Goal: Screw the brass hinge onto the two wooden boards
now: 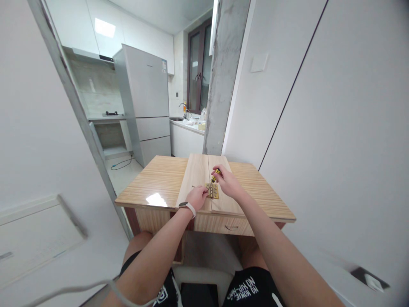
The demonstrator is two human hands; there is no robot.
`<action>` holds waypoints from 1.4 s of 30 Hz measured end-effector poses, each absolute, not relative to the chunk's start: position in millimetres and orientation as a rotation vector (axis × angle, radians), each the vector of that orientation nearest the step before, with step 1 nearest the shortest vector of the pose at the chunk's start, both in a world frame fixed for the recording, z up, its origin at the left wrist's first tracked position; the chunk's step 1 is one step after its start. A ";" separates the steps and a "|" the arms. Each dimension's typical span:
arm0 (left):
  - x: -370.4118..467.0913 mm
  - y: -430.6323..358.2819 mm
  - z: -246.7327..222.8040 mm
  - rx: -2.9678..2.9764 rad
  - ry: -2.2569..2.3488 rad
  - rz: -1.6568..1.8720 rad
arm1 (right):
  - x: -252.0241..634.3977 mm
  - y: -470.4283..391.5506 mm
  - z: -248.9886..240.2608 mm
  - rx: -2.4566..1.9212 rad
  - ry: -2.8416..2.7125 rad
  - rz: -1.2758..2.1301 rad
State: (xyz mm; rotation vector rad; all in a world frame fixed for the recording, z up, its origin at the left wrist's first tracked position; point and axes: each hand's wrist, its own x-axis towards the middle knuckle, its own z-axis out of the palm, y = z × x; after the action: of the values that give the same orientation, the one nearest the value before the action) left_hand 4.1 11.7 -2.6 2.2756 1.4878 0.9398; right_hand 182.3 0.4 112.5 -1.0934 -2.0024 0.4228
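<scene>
My right hand (225,181) is closed round the yellow and black handle of a screwdriver (215,175). The tool slants down to the left, its tip end at a brass hinge (214,192). That hinge lies across the seam between two pale wooden boards (195,175) on the desk. My left hand (197,197), with a watch on its wrist, rests at the hinge's left side. Its fingers are pinched by the screwdriver's lower end; whatever sits between them is too small to make out.
The boards lie on a striped wooden desk (143,183) with a front drawer (220,224). White walls stand close on the left and right. Beyond the desk are a grey refrigerator (148,85) and a sink counter (188,124). A pale cable (96,285) crosses the lower left.
</scene>
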 end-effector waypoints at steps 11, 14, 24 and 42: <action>5.4 14.0 -5.6 2.268 1.493 0.983 | 177.5 8.4 147.7 -0.986 -2.267 0.431; 5.6 14.8 -5.3 2.261 1.484 0.979 | 172.9 9.3 158.1 -0.983 -2.370 0.460; 5.3 13.7 -4.0 2.236 1.490 0.977 | 165.1 19.1 158.0 -1.188 -2.320 0.125; 1.8 18.1 -7.5 2.087 1.372 1.105 | 158.1 21.8 153.2 -1.074 -2.301 0.094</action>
State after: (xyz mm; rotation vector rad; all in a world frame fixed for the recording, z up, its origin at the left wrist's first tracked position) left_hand 1.8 18.1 -7.5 2.0873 1.3720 1.1050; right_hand 158.1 21.8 153.2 -1.0741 -2.3008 0.0940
